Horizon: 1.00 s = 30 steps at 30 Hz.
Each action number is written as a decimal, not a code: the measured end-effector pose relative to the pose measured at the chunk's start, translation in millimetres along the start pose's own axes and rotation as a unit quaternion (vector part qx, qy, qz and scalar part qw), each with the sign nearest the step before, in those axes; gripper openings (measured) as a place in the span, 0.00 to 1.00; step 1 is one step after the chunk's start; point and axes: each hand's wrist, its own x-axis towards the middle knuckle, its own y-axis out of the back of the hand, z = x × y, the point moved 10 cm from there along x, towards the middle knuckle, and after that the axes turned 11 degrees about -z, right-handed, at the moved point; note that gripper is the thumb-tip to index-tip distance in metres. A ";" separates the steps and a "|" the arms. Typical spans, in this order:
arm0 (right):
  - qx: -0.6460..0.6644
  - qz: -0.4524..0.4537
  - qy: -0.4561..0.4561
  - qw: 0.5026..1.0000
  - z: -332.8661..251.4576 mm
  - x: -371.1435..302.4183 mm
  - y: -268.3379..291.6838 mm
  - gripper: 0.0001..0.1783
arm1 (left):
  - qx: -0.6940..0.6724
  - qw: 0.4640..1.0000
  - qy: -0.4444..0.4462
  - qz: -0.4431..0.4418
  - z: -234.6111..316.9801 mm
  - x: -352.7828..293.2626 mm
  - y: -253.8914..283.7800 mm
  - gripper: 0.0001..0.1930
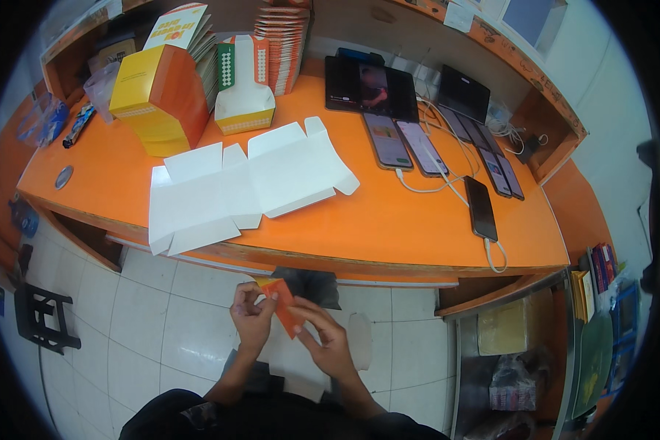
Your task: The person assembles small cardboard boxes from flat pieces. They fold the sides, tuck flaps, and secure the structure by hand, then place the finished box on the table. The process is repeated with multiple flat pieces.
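Note:
Above my lap, below the counter's front edge, both hands work on a small orange piece of card (281, 312) with a yellow end; whether it is a folded box or a loose sheet is unclear. My left hand (252, 319) is closed, thumb and curled fingers pinching its upper left side. My right hand (324, 339) grips its right edge between thumb and fingers. On the counter ahead, two unfolded white box blanks (205, 194) lie flat and overlapping. Behind them stand an open food box (246, 110) with a yellow front and a yellow-and-orange stack of folded boxes (154, 95).
Further stacks of flat boxes (280, 40) stand at the back. Several phones (389, 143) with white cables, a tablet (370, 86) and a dark screen (463, 92) cover the orange counter's (411, 220) right side. A black stool (48, 315) is at left; shelves with bags (513, 381) at right.

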 end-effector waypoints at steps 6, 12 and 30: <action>-0.009 0.071 0.015 0.997 -10.7 -6.6 30.4 0.19 | 0.095 0.995 -0.007 0.038 13.8 22.1 33.3 0.07; 0.017 -0.090 -0.104 0.990 20.3 -8.1 -22.1 0.32 | 0.034 0.995 0.096 0.010 -1.2 16.2 17.4 0.10; 0.187 0.141 -0.189 0.953 81.6 -37.8 45.5 0.09 | 0.316 0.893 0.063 -0.314 2.6 -24.9 -72.4 0.22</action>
